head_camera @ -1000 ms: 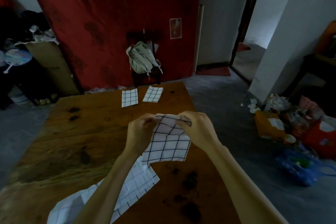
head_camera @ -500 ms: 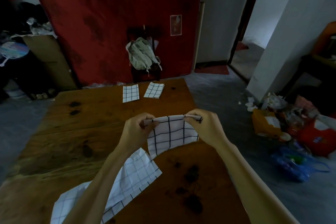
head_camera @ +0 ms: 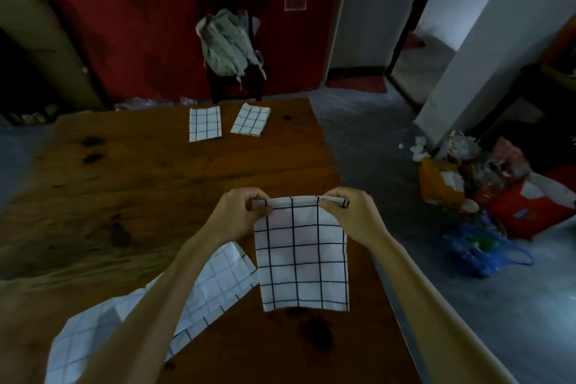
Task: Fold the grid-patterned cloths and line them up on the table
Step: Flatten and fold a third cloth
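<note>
I hold a white cloth with a black grid (head_camera: 300, 259) by its folded top edge above the wooden table (head_camera: 140, 184). My left hand (head_camera: 240, 212) pinches the top left corner and my right hand (head_camera: 352, 215) pinches the top right corner. The cloth hangs flat and rectangular between them. Under my left forearm another grid cloth (head_camera: 149, 315) lies unfolded and rumpled on the near part of the table. Two folded grid cloths sit side by side at the far edge: one straight (head_camera: 205, 123), one tilted (head_camera: 251, 119).
A dark chair with a pale backpack (head_camera: 226, 44) stands behind the table's far edge against a red wall. To the right, the floor holds a heap of boxes and bags (head_camera: 486, 190). The table's right edge runs just beside my right arm.
The held cloth has been pulled taut and now hangs full length as a neat rectangle. Both hands have moved slightly apart along the top edge.
</note>
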{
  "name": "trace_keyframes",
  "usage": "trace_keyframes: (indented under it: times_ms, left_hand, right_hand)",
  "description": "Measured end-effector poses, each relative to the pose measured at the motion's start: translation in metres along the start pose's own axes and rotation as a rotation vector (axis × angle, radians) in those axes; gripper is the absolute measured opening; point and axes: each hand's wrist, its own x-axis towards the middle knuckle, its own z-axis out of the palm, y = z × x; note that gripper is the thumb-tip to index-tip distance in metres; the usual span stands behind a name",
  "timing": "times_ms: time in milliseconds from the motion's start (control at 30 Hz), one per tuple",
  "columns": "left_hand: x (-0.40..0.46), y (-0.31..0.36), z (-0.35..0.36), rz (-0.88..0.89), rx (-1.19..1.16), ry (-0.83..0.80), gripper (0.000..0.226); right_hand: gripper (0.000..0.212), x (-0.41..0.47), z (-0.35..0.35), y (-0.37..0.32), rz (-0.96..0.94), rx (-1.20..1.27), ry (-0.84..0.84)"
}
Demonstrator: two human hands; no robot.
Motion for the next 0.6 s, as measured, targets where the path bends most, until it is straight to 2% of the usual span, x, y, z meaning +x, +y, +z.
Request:
trace_keyframes:
  times_ms: [133,300,433,600]
  left_hand:
    - [0.036,-0.04,0.032,-0.089,0.123,0.01,0.01]
    - [0.07,-0.085,0.069,-0.165,0.166,0.024,0.005]
    - [0.079,-0.101,0.081,-0.188,0.184,0.011,0.007]
    - [0.071,-0.101,0.086,-0.133,0.224,-0.034,0.011]
  right_hand:
    - [0.01,0.041,0.024,0.051,0.061,-0.055,-0.075]
    - [0.015,0.077,0.055,0.104,0.102,-0.117,-0.151]
    - [0.016,0.083,0.065,0.124,0.077,-0.125,-0.169]
    - [0.012,0.067,0.062,0.129,0.098,-0.122,-0.222]
